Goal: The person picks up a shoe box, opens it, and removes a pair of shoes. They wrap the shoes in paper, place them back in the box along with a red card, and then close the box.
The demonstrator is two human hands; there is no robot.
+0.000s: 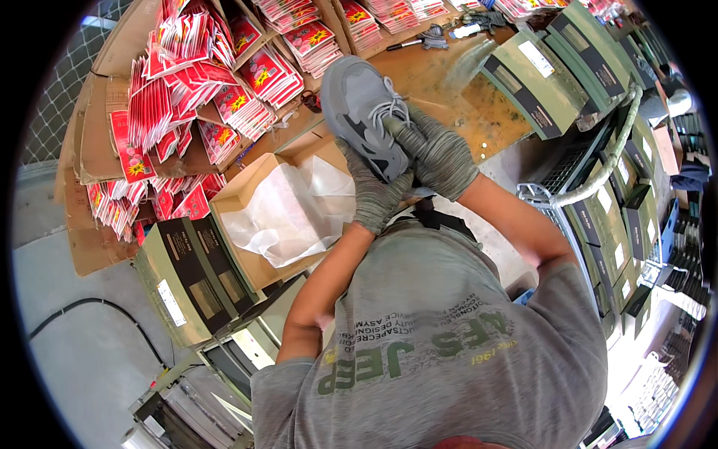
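A grey sneaker [354, 101] with light grey laces is held up in front of my body, its toe pointing away from me. My left hand [372, 198], in a grey striped knit glove, grips its side and heel from the left. On the other side my gloved right hand [446, 157] holds the shoe near the laces and collar, and some of its fingers are hidden. Just left of my left hand is an open cardboard shoebox [254, 275] lined with crumpled white tissue paper [280, 213].
Cardboard cartons [97, 142] full of red printed packets [187, 90] stand at the far left. Closed green shoeboxes [183, 277] stand at the left, with more green boxes [535, 78] at the far right. A black pen [404, 45] lies on the brown tabletop [430, 82]. Beside my right arm is a metal rack with a wrapped rail [609, 165].
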